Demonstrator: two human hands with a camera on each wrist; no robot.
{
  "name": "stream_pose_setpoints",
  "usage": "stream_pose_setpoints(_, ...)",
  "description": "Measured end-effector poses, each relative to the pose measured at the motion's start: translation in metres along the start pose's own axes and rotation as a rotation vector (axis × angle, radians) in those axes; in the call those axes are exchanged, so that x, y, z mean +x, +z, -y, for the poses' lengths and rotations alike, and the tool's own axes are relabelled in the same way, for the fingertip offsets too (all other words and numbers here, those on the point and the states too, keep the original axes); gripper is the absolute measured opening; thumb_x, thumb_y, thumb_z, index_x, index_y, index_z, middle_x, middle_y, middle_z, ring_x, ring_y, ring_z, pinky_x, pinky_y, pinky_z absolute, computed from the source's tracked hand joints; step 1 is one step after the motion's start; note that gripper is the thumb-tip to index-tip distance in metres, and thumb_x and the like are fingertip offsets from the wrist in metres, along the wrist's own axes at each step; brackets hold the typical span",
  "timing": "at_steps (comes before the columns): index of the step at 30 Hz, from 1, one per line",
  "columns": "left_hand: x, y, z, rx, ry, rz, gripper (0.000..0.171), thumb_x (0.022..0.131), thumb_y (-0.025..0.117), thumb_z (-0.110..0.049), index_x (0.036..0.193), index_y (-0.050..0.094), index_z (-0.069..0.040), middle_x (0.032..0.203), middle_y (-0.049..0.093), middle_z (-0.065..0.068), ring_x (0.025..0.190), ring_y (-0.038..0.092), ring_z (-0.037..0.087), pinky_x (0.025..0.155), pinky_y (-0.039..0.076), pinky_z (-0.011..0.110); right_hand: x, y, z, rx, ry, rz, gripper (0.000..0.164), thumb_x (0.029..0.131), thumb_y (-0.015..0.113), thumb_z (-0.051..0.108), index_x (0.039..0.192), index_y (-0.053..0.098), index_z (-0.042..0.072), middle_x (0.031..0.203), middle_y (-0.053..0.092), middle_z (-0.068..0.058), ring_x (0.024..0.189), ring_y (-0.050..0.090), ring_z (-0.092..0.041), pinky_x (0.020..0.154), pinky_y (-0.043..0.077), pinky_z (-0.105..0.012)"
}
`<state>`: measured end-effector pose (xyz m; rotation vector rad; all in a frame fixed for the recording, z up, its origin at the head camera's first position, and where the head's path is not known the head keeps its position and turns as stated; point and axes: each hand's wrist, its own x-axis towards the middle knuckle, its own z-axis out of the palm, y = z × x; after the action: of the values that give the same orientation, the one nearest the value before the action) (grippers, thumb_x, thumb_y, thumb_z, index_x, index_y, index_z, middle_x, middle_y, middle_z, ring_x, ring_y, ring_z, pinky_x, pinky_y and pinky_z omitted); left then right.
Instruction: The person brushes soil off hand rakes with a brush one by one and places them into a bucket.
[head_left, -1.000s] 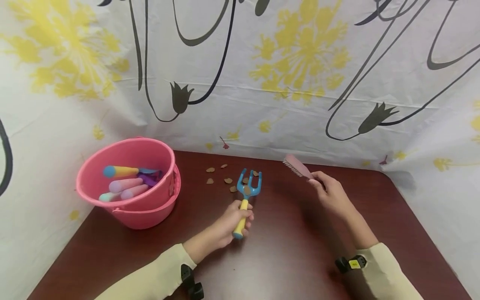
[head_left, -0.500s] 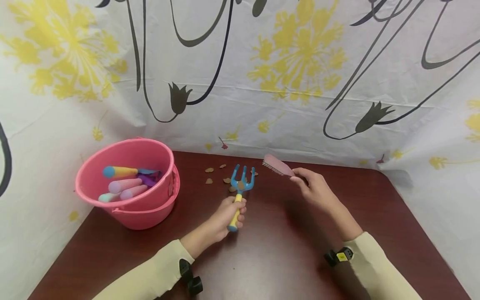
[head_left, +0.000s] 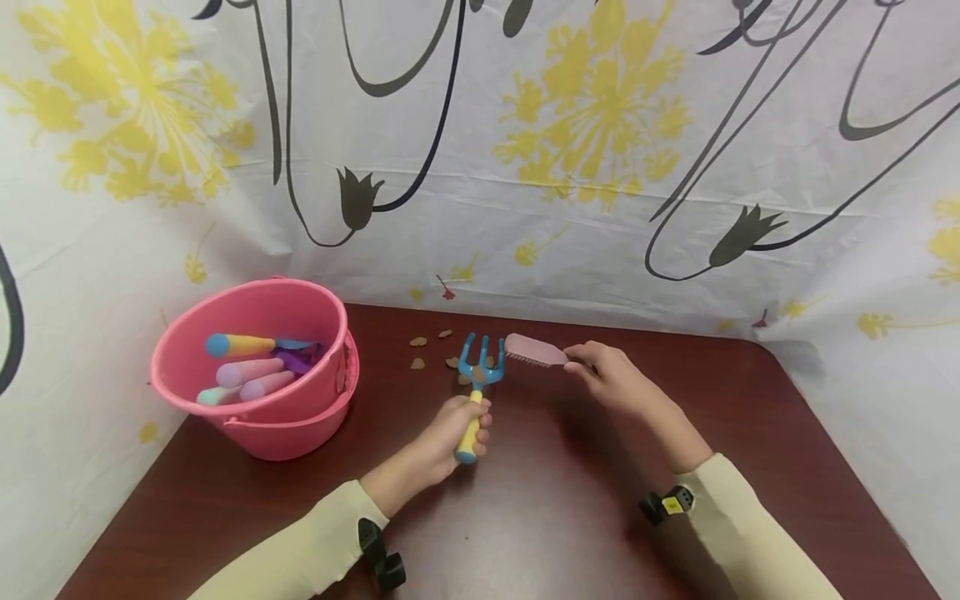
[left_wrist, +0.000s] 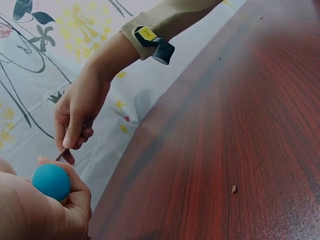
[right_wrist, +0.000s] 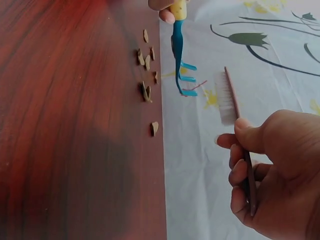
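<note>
In the head view my left hand (head_left: 450, 433) grips the yellow handle (head_left: 470, 437) of a toy garden fork. Its blue three-pronged head (head_left: 492, 377) points away from me, and a brown patch shows at its base. My right hand (head_left: 618, 383) pinches the handle of a pink hairbrush (head_left: 534, 348), bristles facing down, its end close beside the fork's right prong. Several brown flakes (head_left: 417, 363) lie behind and left of the fork. The right wrist view shows the fork (right_wrist: 177, 45) and the brush (right_wrist: 234, 92) held apart, above the table and the flakes (right_wrist: 145, 91).
Two nested pink buckets (head_left: 247, 287) stand at the left of the dark red wooden table (head_left: 540, 500), with several coloured handles (head_left: 251, 369) in the upper one. A white patterned cloth (head_left: 480, 208) hangs behind the table and at its sides.
My right hand has brought the brush leftward and lower, from well right of the fork to beside its prongs. The left hand has shifted slightly left with the fork.
</note>
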<state>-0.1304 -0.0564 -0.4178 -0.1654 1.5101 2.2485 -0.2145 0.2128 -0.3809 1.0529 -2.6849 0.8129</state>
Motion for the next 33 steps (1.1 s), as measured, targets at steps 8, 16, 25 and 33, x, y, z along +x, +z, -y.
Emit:
stream_pose_setpoints(8, 0.002, -0.002, 0.000, -0.016, 0.000, -0.001, 0.018, 0.102, 0.045, -0.006, 0.118, 0.041, 0.001, 0.081, 0.044, 0.004, 0.059, 0.040, 0.007, 0.049, 0.037, 0.016, 0.015, 0.005, 0.011, -0.002, -0.095, 0.067, 0.017, 0.097, 0.066, 0.000, 0.113, 0.071, -0.002, 0.090, 0.063, -0.004, 0.078, 0.054, -0.017, 0.068, 0.047, -0.037)
stream_pose_setpoints(16, 0.005, -0.003, 0.000, -0.016, -0.017, 0.005, 0.019, 0.103, 0.044, -0.008, 0.119, 0.040, 0.001, 0.081, 0.045, 0.004, 0.060, 0.041, 0.008, 0.050, 0.039, 0.016, 0.023, 0.009, 0.014, -0.060, -0.072, 0.130, 0.025, 0.097, 0.065, 0.000, 0.121, 0.068, -0.008, 0.086, 0.060, -0.007, 0.072, 0.051, -0.016, 0.066, 0.047, -0.035)
stream_pose_setpoints(25, 0.007, -0.005, 0.001, 0.002, -0.003, 0.003, 0.018, 0.103, 0.043, -0.006, 0.119, 0.040, 0.002, 0.081, 0.044, 0.004, 0.060, 0.040, 0.007, 0.048, 0.037, 0.017, 0.034, 0.013, 0.022, -0.139, -0.121, 0.208, 0.021, 0.098, 0.065, 0.002, 0.117, 0.071, -0.003, 0.082, 0.056, -0.002, 0.070, 0.053, -0.016, 0.065, 0.048, -0.035)
stream_pose_setpoints(33, 0.007, -0.003, 0.003, 0.012, 0.017, 0.005, 0.016, 0.101, 0.042, -0.004, 0.116, 0.039, 0.000, 0.079, 0.042, 0.003, 0.059, 0.039, 0.006, 0.048, 0.036, 0.015, 0.036, 0.019, 0.030, -0.242, -0.087, 0.204, 0.015, 0.097, 0.067, 0.005, 0.111, 0.073, 0.001, 0.079, 0.055, 0.000, 0.066, 0.054, -0.017, 0.057, 0.046, -0.032)
